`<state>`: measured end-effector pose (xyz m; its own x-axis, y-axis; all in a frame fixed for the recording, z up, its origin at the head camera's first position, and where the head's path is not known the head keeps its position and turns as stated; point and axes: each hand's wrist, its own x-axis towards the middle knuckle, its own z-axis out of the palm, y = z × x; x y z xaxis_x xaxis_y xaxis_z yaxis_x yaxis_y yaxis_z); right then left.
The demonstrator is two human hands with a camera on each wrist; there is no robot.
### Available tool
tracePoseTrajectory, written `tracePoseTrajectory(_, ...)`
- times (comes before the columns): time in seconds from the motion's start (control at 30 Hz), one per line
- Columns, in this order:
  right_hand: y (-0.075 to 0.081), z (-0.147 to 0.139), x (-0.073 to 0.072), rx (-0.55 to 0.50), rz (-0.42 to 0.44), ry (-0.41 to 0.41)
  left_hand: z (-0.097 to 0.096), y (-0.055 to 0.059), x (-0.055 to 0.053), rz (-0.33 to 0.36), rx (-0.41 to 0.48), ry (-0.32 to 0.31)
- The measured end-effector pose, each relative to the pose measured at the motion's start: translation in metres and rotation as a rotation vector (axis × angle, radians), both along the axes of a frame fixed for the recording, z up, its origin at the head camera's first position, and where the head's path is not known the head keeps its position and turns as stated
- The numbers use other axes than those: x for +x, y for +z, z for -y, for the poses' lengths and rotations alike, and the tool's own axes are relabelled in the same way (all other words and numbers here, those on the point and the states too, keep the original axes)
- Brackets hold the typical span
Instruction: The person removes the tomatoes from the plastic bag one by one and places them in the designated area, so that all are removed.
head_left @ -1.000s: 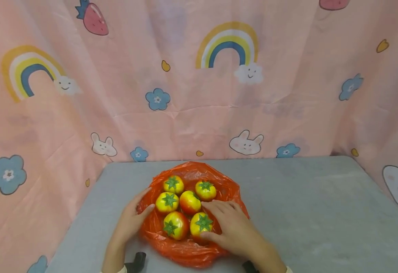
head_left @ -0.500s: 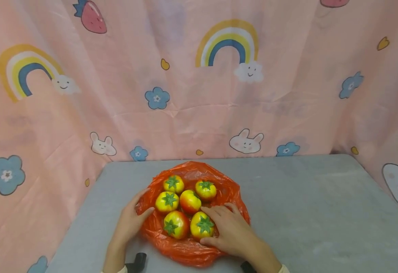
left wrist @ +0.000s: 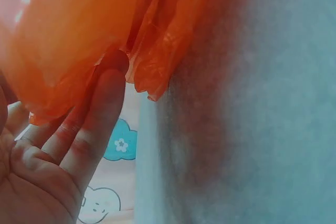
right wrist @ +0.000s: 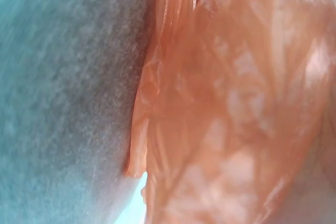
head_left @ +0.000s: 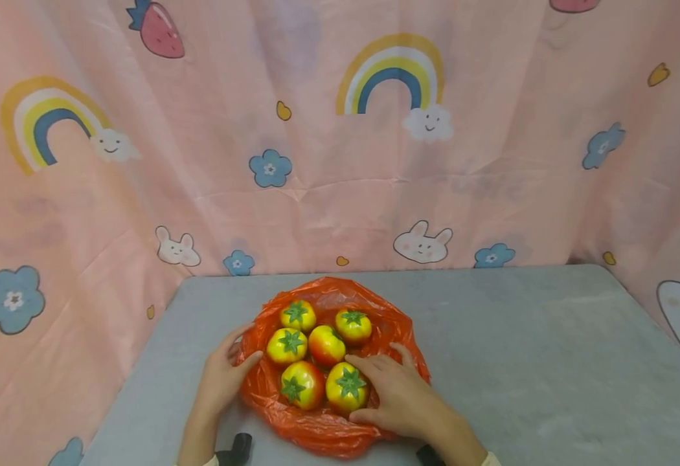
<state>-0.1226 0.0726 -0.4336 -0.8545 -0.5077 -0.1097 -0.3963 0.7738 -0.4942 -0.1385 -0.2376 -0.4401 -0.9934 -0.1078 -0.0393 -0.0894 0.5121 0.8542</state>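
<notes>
In the head view an orange-red plastic bag [head_left: 293, 424] lies spread open on the grey table [head_left: 521, 362]. Several glossy yellow-and-red tomatoes with green star-shaped tops sit in it. My left hand [head_left: 221, 372] is at the bag's left edge, thumb toward the inside; in the left wrist view its nearly straight fingers [left wrist: 92, 129] touch the outside of the plastic. My right hand [head_left: 401, 395] reaches over the right side of the bag. Its index finger and thumb lie beside the front right tomato [head_left: 346, 387], which shows almost whole between them. Plastic fills much of the right wrist view.
A pink curtain [head_left: 328, 213] printed with rainbows, flowers and rabbits hangs behind the table and along both sides. Dark wrist-worn pieces [head_left: 241, 446] show near the table's front edge. The grey tabletop extends on both sides of the bag.
My right thumb has drawn slightly down and off the front right tomato, which has turned a little so more of it shows. My left hand and the bag have hardly moved.
</notes>
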Motion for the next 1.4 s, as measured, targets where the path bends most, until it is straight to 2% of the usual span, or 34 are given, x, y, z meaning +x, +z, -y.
tracePoseTrajectory(0.23,0.001,0.002,-0.002,-0.013,0.009,-0.013,0.001,0.004,0.001,0.039,0.012,0.022)
tracePoseTrajectory(0.5,0.01,0.0,-0.002,-0.088,-0.021,-0.071,0.003,0.004,-0.001,0.075,-0.001,0.041)
tracePoseTrajectory(0.7,0.016,-0.008,0.0,-0.198,-0.011,-0.189,0.003,0.002,-0.003,0.083,0.006,0.048)
tracePoseTrajectory(0.93,0.023,-0.024,-0.004,-0.216,0.027,-0.31,0.002,-0.003,-0.007,0.073,0.05,0.028)
tracePoseTrajectory(1.1,0.026,-0.03,-0.008,-0.22,0.033,-0.321,0.004,-0.002,-0.005,0.078,0.044,0.041)
tracePoseTrajectory(1.4,0.025,-0.049,-0.012,-0.276,-0.03,-0.317,0.003,-0.001,-0.002,0.086,0.027,0.052)
